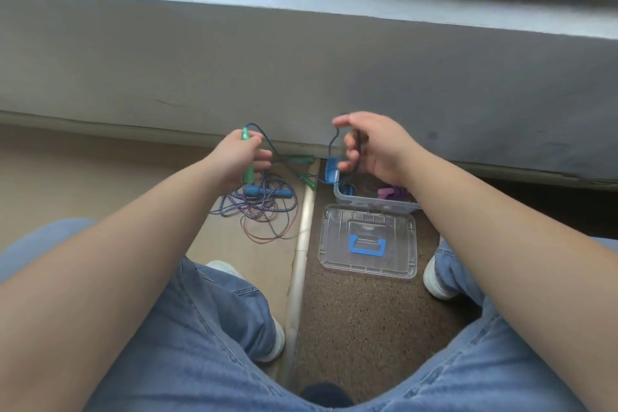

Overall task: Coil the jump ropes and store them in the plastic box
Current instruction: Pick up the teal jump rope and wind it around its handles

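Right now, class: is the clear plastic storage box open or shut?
Open: the clear plastic storage box has no lid on; its clear lid with a blue handle lies flat on the carpet beside it.

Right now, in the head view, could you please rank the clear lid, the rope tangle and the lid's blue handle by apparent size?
1. Clear lid, though only narrowly.
2. Rope tangle, a loose spread nearly as wide, so this ranking is unsure.
3. Blue handle, clearly smallest.
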The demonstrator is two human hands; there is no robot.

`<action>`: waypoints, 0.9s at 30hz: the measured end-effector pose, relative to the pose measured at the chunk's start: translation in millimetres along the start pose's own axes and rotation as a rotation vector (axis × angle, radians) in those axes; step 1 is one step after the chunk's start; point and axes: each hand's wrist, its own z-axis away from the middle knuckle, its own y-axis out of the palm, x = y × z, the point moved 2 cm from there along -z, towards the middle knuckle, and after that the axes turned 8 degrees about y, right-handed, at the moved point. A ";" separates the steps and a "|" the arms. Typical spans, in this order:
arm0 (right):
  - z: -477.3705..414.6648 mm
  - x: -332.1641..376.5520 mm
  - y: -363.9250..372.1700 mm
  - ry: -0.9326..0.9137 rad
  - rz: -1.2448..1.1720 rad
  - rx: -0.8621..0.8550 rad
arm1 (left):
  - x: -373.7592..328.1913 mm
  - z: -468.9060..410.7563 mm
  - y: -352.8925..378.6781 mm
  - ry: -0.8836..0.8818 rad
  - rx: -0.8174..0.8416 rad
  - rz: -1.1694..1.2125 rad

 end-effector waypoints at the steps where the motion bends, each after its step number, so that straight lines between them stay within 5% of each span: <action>1: -5.1 6.3 2.4 -0.028 -0.050 -0.041 | -0.6 1.0 2.0 0.007 0.014 0.017; 13: -70.1 -45.6 0.0 0.110 0.734 -0.623 | 38.5 -37.1 -20.4 0.050 -0.069 -0.300; 20: -119.4 -96.4 58.5 0.033 0.983 -0.311 | 90.4 -82.7 -41.1 -0.057 -0.073 -0.296; 27: -192.0 -176.2 88.3 0.200 1.214 -0.002 | 144.5 -131.1 -46.8 -0.142 -0.065 -0.243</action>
